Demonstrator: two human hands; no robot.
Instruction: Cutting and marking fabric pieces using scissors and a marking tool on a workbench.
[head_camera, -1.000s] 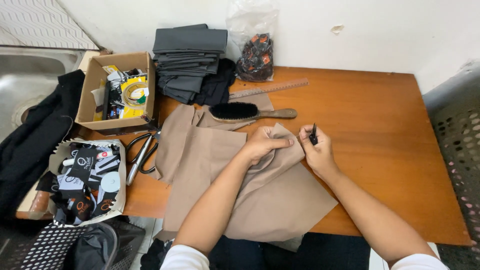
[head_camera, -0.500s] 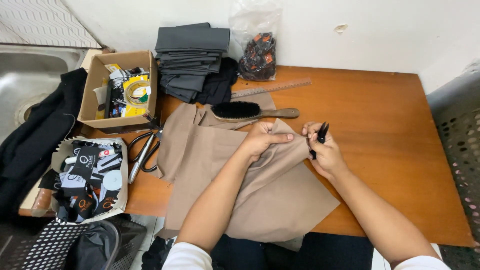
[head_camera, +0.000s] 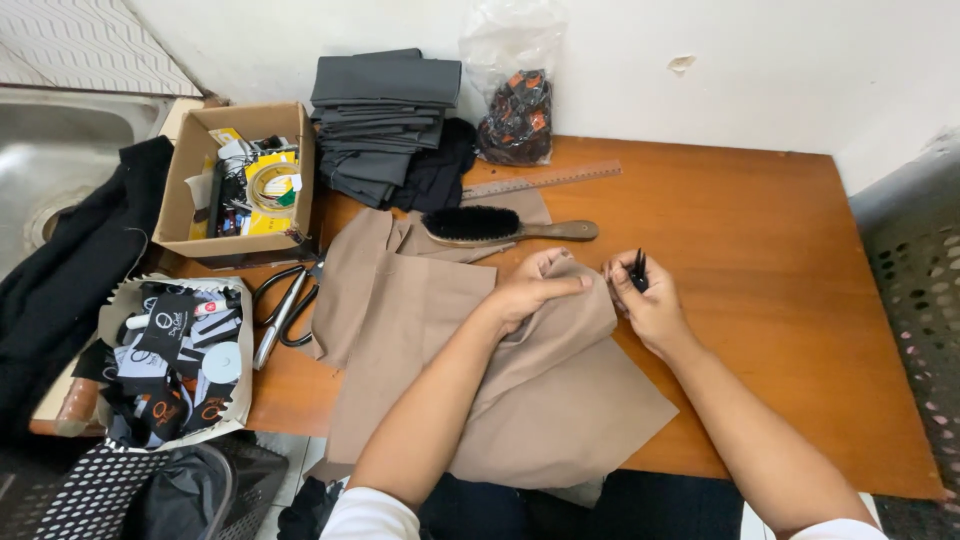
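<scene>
White wall behind, orange-brown wooden table (head_camera: 760, 260) in front of us. We've got our left hand (head_camera: 535, 290) pressed flat-ish on a bunched fold of tan fabric (head_camera: 520, 390), fingers curled over the raised ridge, gripping the cloth w/ thumb side toward us. Our right hand (head_camera: 650, 305) sits just right of that fold, touching the fabric edge, closed around a small black tool (head_camera: 638, 270) pinched btwn thumb & fingers; prob. a pen or clip, too small to tell. Tool points up, away from us.

Fabric spreads from under both hands toward us & hangs off the near table edge. Just beyond the left hand lies a wooden-handled brush (head_camera: 500, 227) w/ black bristles, handle pointing right. Farther beyond it, a wooden ruler (head_camera: 545, 181), a stack of folded dark grey cloth (head_camera: 385, 110) & a clear plastic bag (head_camera: 515, 100) of dark items. Well left of the left hand: scissors (head_camera: 285, 310) at the fabric's edge, a cardboard box (head_camera: 245, 180) of odds & ends, and a paper tray of black tags (head_camera: 170, 360).
</scene>
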